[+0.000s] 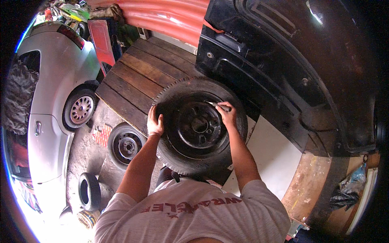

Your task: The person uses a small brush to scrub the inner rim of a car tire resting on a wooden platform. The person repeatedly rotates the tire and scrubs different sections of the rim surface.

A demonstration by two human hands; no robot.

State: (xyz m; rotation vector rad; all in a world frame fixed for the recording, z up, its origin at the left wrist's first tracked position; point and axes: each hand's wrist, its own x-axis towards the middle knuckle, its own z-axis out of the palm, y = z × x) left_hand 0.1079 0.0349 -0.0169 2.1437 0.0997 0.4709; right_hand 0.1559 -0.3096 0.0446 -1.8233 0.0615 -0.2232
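A black tyre on a dark steel rim [173,117] is in front of me, over the near end of a wooden plank table [139,75]. My left hand [155,122] rests on the tyre's left side, its fingers stretched out and the thumb apart. At the rim's upper right edge, my right hand [228,116] is closed round a slim tool [219,106] with a pale tip and a dark grey handle. The tip points left and meets the rim's edge next to the sidewall. The tool's exact kind is too small to make out.
A silver car [50,105] stands at the left. Beside it on the floor are another wheel [126,145] and a loose tyre [95,191]. A large black vehicle panel [259,77] stands at the right, near a white board [269,156]. Red corrugated sheeting [162,18] runs behind the table.
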